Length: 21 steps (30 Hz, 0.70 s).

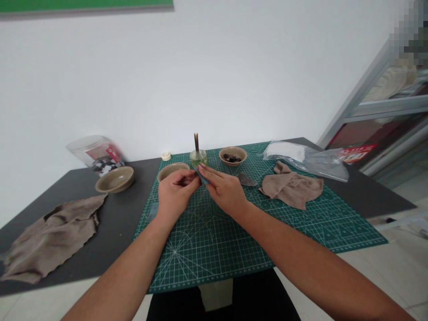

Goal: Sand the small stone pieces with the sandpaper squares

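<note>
Above the middle of the green cutting mat (187,258), my left hand (175,189) and my right hand (227,189) meet at the fingertips. A small blue-grey piece (203,179), flat like a folded sheet, is pinched by my right fingers. My left thumb and fingers close together against its edge; whatever they hold is hidden. Just beyond my hands stands a small glass jar (198,157) with a brown stick (196,141) upright in it. Behind my left hand is a tan bowl (163,172), partly covered. A grey flat scrap (246,179) lies right of my right hand.
Another bowl (233,156) holds dark small pieces. Right of it are a crumpled brown cloth (290,187) and a clear plastic bag (310,162). At left are a third bowl (115,179), a tipped plastic jar (96,154), a brown cloth (56,236) and a cream lid (166,156).
</note>
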### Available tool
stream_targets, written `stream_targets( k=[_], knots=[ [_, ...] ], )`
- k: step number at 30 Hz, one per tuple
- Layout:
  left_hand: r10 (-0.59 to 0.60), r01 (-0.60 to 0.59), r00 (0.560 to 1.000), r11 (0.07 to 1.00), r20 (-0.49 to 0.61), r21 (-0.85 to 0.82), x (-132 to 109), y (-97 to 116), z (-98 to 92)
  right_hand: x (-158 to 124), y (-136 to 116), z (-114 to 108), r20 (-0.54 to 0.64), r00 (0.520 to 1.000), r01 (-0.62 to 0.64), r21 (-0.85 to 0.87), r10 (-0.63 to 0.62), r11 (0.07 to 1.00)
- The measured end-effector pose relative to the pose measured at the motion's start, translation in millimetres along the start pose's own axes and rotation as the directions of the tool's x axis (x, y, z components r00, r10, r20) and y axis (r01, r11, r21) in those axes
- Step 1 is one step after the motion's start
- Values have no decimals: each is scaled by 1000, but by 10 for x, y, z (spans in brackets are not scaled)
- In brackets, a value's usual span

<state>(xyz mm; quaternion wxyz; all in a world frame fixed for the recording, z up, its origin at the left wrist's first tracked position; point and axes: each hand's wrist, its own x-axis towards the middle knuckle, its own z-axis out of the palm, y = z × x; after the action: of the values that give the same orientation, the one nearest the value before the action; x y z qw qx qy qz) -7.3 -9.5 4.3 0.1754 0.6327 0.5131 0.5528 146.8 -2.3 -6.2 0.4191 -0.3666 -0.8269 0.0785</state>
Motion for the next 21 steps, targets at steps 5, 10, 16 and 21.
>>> stream_targets(
  k=[5, 10, 16, 21],
  knots=[
    [-3, 3, 1000, 1000, -2, -26, -11, 9, 1, -7, 5, -21, 8, 1000, 26, 27, -26, 999],
    [-37, 31, 999, 982, -31, -184, -1, 6, 15, -1, 97, -13, -42, 997, -58, 44, 60, 997],
    [-88, 104, 994, 922, 59, -372, 34, -12, 41, 35, 157, -6, -155, 968, -181, 108, 196, 978],
    [-102, 149, 987, 857, 121, -494, 50, -76, 65, 48, 174, -1, -146, 963, -207, 133, 226, 969]
  ],
)
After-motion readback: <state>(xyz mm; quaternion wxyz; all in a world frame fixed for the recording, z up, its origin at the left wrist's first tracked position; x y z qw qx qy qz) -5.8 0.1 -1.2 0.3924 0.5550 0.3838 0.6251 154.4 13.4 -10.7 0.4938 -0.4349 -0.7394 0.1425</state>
